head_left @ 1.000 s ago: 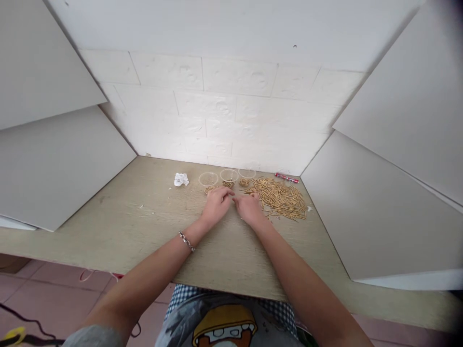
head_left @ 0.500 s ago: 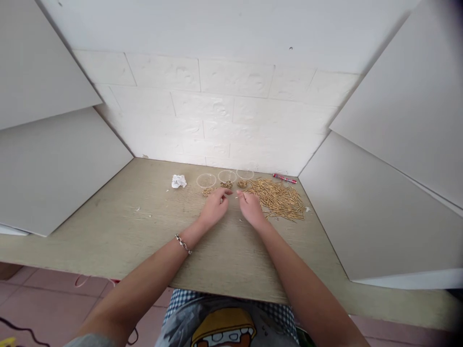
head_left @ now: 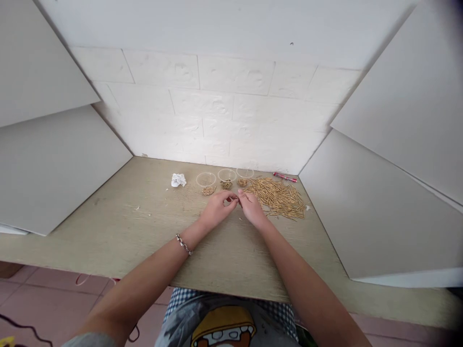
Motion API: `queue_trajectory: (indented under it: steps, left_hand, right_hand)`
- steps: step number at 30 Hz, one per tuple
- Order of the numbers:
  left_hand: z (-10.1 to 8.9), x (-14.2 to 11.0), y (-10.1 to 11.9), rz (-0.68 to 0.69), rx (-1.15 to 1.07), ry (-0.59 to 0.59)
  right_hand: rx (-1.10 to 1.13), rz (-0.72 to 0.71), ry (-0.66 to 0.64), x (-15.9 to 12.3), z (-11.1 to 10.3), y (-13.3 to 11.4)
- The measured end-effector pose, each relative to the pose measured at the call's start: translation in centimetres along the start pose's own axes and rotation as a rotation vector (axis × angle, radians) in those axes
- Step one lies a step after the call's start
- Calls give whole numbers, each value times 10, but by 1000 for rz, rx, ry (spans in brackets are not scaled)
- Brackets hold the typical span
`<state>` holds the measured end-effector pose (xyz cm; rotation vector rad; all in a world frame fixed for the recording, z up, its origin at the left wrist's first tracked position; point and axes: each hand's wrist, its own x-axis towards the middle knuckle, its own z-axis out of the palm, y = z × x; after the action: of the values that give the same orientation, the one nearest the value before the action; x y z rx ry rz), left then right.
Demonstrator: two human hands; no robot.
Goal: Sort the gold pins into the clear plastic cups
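Note:
Over the middle of the table, my left hand (head_left: 218,207) and my right hand (head_left: 252,208) meet at the fingertips. Between them is a small thin gold-coloured rod (head_left: 237,198), mostly covered by the fingers. Both hands are closed in a pinch on it. Just right of my right hand spreads a pile of thin gold rods (head_left: 278,196). Beyond my hands stand small clear cups holding small gold pieces: a left one (head_left: 208,191), a middle one (head_left: 226,184) and a right one (head_left: 242,182). What kind of parts these are is too small to tell.
Clear round lids (head_left: 206,180) lie behind the cups. Crumpled white paper (head_left: 178,180) sits to their left, and a red tube-shaped item (head_left: 285,177) lies behind the pile. Grey-white panels (head_left: 390,207) flank the table (head_left: 231,260), and a white brick-patterned wall (head_left: 231,111) closes the back.
My left hand has moved right, and its fingers have closed at the tips of my right hand. My right hand has stayed nearly in place.

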<state>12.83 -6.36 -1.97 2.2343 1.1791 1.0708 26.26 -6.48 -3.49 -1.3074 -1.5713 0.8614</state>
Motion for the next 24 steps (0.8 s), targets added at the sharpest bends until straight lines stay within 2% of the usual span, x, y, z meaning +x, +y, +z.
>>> queue_trajectory:
  steps: [10, 16, 20, 24]
  left_hand:
    - [2, 0, -5, 7, 7, 25]
    - [1, -1, -5, 29, -19, 40]
    - [2, -1, -5, 40, -22, 6]
    - [2, -1, -5, 26, -8, 53]
  right_hand:
    - [78, 2, 15, 1, 0, 7]
    - [18, -21, 40, -2, -3, -2]
    - [-81, -47, 96, -4, -4, -8]
    - [-385, -115, 160, -2, -6, -6]
